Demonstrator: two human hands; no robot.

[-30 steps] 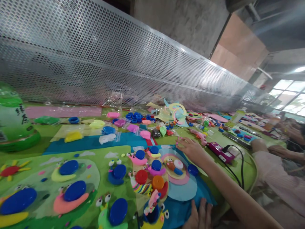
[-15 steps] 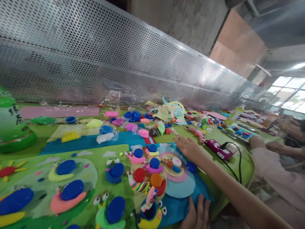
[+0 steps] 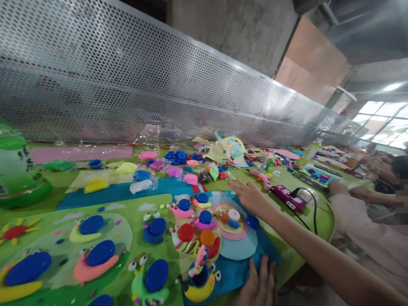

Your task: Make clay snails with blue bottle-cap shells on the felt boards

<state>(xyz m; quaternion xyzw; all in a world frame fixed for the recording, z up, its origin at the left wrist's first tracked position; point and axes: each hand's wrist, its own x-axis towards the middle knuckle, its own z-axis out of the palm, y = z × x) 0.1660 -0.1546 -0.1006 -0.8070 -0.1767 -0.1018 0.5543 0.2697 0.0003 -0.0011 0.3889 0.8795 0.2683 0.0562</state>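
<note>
My right hand (image 3: pixel 251 196) reaches over the upper right edge of the blue sheet (image 3: pixel 230 278), fingers stretched out and apart, holding nothing that I can see. Below it, my left hand (image 3: pixel 259 284) lies with spread fingers at the sheet's lower edge, partly cut off by the frame. Between them sit layered paper circles (image 3: pixel 244 246) bearing a brown clay snail (image 3: pixel 224 215) with a white and blue shell. A blue bottle cap (image 3: pixel 253 222) rests under my right wrist. To the left stand several clay snails with cap shells, such as an orange cap (image 3: pixel 207 238) and a yellow snail (image 3: pixel 200 292).
A green sheet (image 3: pixel 119 276) with more cap snails covers the left. Behind lie bagged clay (image 3: pixel 190 178), blue caps (image 3: pixel 176 157) and paper scraps (image 3: pixel 229 149). A purple power strip (image 3: pixel 289 198) with a black cable is at right. A green bottle (image 3: pixel 19 165) stands far left; other people sit at right.
The view has shifted slightly, so the table's right part sits a little further left. My right hand's fingers look slightly more spread; my left hand stays at the sheet's edge.
</note>
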